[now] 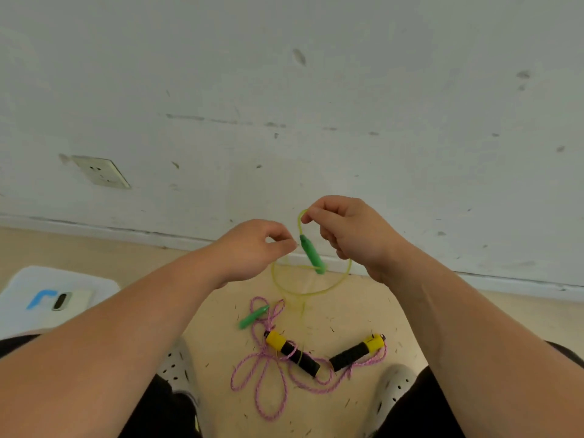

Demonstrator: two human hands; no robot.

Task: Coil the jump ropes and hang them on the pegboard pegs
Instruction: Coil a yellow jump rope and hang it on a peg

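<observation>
The right hand (350, 235) is raised before the scuffed white wall (316, 90), its thumb and forefinger pinching the top bend of a thin translucent yellow-green jump rope (303, 292). One green plastic handle (312, 255) of that rope hangs tilted just below the pinch, between the two hands. The left hand (249, 251) has its thumb and forefinger tips pressed together right beside the handle's upper end, where the left side of the hanging loop rises toward them (the cord is too faint there to tell whether it sits in the pinch). The other green handle (253, 317) lies on the tan floor (458, 317), touching a pink braided jump rope (262, 380) with black-and-yellow handles (294, 352), which sprawls uncoiled between two white perforated clogs (177, 365)
</observation>
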